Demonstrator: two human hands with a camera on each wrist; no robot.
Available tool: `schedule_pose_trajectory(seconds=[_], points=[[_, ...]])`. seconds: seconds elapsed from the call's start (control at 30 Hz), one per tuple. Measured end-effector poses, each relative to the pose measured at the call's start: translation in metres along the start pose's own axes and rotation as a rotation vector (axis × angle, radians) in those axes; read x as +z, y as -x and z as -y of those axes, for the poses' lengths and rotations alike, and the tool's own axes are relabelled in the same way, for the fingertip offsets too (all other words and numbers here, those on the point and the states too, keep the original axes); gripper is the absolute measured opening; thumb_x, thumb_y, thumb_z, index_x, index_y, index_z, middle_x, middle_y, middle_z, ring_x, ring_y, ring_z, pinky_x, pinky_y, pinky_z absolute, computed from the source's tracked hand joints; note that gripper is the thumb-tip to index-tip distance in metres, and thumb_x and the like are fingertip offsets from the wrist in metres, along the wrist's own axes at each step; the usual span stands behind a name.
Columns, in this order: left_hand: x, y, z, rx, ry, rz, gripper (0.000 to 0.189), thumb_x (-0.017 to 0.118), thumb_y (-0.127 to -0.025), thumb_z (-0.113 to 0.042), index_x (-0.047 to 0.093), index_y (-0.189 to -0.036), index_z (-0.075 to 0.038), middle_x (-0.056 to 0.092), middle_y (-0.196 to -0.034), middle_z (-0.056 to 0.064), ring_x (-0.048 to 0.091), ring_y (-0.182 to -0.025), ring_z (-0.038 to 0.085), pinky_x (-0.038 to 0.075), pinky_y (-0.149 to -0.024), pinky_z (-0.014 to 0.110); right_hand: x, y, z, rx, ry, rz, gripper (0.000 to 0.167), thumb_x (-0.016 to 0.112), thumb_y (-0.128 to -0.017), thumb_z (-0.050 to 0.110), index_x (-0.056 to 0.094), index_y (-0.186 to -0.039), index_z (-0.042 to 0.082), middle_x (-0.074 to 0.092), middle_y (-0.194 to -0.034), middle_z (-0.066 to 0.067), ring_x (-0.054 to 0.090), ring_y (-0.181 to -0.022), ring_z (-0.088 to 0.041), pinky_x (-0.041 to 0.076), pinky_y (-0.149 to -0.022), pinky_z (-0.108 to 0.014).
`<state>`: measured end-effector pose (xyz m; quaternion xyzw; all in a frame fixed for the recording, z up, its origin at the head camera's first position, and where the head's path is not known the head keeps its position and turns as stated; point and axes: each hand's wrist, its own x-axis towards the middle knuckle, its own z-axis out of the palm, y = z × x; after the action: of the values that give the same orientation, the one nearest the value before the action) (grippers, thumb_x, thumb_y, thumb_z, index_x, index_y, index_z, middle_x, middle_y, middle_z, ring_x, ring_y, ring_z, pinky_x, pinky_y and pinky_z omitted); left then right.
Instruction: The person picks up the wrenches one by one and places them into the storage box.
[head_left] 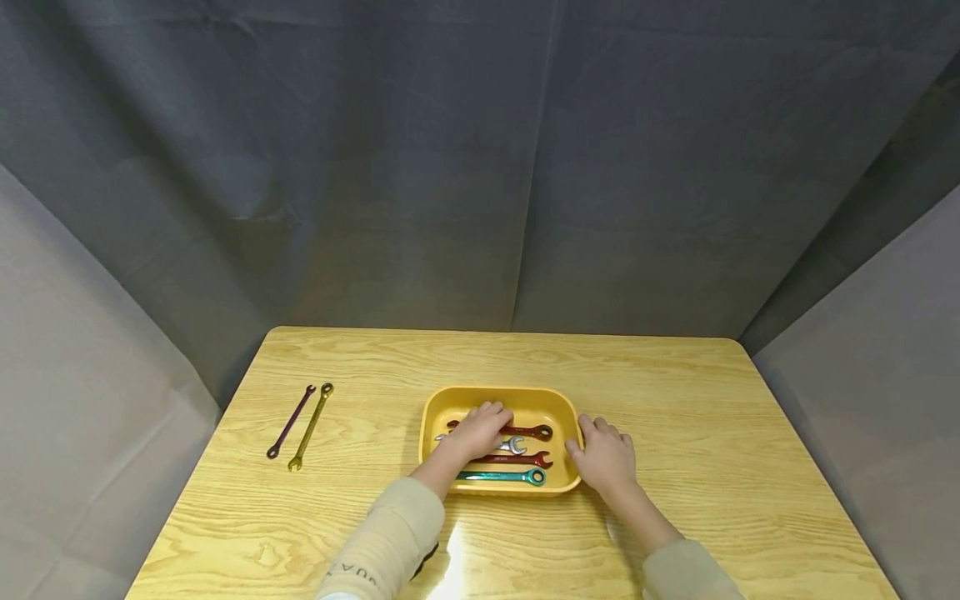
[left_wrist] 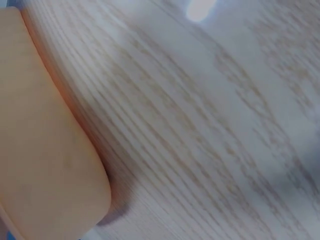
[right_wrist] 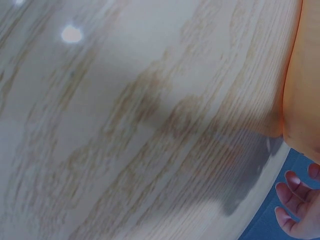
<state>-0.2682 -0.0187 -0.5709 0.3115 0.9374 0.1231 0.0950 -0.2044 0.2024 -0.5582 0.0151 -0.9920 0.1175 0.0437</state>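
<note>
A yellow tray [head_left: 558,400] holds several combination wrenches. Over its left half, my left hand [head_left: 477,433] reaches in palm down, fingers by the upper red wrench [head_left: 534,432]; its thumb and the undersides of its fingers are hidden, so I cannot tell whether it grips one. Below that lie a silver wrench [head_left: 514,445], another red wrench [head_left: 525,459] and a teal wrench [head_left: 498,476], their left ends partly covered. My right hand [head_left: 606,457] is at the tray's right rim; in the right wrist view its loosely bent fingers [right_wrist: 286,196] show beside the tray's outer wall [right_wrist: 304,100].
On the left of the wooden table [head_left: 697,433] lie a purple wrench [head_left: 291,422] and a gold-green wrench [head_left: 311,427], side by side and slanted. A dark grey curtain [head_left: 405,167] hangs behind the table, with pale panels on both sides.
</note>
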Motion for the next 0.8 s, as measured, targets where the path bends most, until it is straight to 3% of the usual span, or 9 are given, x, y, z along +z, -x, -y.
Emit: schedule_pose_trajectory(seconds=[0.17, 0.4, 0.8], points=[[-0.0019, -0.0010, -0.0020, -0.008, -0.004, 0.003, 0.023, 0.058, -0.084, -0.009, 0.056, -0.106, -0.016, 0.052, -0.104, 0.000, 0.046, -0.097, 0.017, 0.040, -0.092, 0.035, -0.0001, 0.0000, 0.0004, 0.004, -0.003, 0.006, 0.039, 0.051, -0.087, 0.036, 0.052, -0.116, 0.009, 0.057, -0.098, -0.013, 0.055, -0.089, -0.033, 0.039, -0.074, -0.050], [-0.0034, -0.0021, -0.0032, -0.034, 0.008, 0.026, 0.021, 0.059, -0.084, -0.011, 0.056, -0.104, -0.016, 0.053, -0.110, 0.002, 0.047, -0.105, 0.019, 0.038, -0.097, 0.039, 0.0007, -0.0004, -0.0004, 0.006, 0.000, 0.001, 0.038, 0.051, -0.087, 0.035, 0.052, -0.115, 0.009, 0.057, -0.097, -0.013, 0.055, -0.088, -0.033, 0.039, -0.074, -0.050], [-0.0026, -0.0033, -0.0017, -0.039, 0.021, 0.027, 0.018, 0.060, -0.084, -0.014, 0.055, -0.101, -0.018, 0.050, -0.099, -0.003, 0.045, -0.099, 0.016, 0.038, -0.096, 0.037, 0.0001, -0.0014, -0.0002, 0.009, 0.011, 0.004, 0.039, 0.051, -0.087, 0.034, 0.052, -0.116, 0.008, 0.057, -0.097, -0.014, 0.055, -0.088, -0.034, 0.040, -0.075, -0.051]])
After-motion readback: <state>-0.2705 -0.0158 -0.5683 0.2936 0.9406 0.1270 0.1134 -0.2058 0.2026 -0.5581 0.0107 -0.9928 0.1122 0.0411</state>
